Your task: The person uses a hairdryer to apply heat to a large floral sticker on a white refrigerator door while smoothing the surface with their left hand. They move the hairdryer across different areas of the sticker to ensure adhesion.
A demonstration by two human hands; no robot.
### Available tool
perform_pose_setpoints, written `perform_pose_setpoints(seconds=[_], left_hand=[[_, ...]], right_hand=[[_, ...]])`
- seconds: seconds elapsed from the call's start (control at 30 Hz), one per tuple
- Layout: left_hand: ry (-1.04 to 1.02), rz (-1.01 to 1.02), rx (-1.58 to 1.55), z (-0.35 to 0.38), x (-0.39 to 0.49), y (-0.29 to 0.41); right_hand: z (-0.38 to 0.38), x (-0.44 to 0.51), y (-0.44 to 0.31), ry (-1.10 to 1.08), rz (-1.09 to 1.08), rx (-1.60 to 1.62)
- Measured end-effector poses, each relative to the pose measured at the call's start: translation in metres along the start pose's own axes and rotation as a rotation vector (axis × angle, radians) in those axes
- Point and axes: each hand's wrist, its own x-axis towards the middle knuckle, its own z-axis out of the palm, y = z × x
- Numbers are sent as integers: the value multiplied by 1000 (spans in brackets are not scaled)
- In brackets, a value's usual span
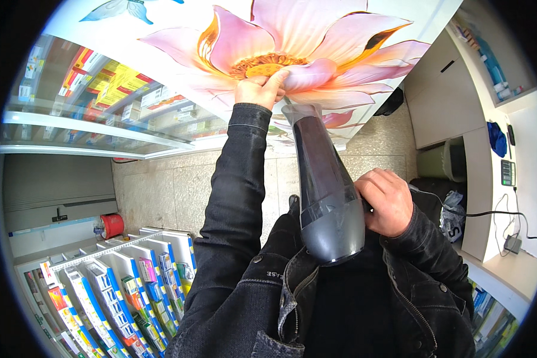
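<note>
My right hand point(385, 201) grips the handle of a dark hair dryer point(326, 188), with the handle mostly hidden behind my fingers. The dryer's clear flat nozzle point(302, 111) points away from me, towards a large panel printed with a pink lotus flower point(295, 31). Just left of the nozzle, my left hand point(260, 91) rests at the panel by the yellow flower centre. Its fingers are curled and the thumb lies near the forefinger; whether anything is pinched between them is hidden.
A glass display case point(103, 121) with boxed goods stands at left. Below it, a rack point(116, 291) holds several rows of small packages, near a red round container point(112, 226). At right, a black cable point(483, 213) runs across a pale counter point(487, 179) with an adapter point(513, 245).
</note>
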Motion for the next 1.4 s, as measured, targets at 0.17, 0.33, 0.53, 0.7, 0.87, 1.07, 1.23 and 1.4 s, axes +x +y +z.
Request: perform_pose_setpoints(seconds=[0.17,0.33,0.53,0.7,0.87,1.07,1.23,1.4], left_hand=[[26,37,45,-16,2,-14],[18,0,-110,-32,12,-25],[30,73,45,-41,12,-39],[35,29,73,-60,16,-35],[52,54,122,-63,12,-33],[159,44,358,-59,11,-26],[155,55,370,-59,11,-28],[36,1,-1,-65,17,-36]], right_hand=[[1,2,-8,2,12,-4],[6,4,-13,-11,17,-12],[10,7,-16,-33,11,-37],[13,10,-19,-34,10,-26],[15,11,-18,-31,10,-37],[19,16,-17,-53,0,-22],[21,20,-13,-50,-17,-14],[22,21,-12,-71,-10,-4]])
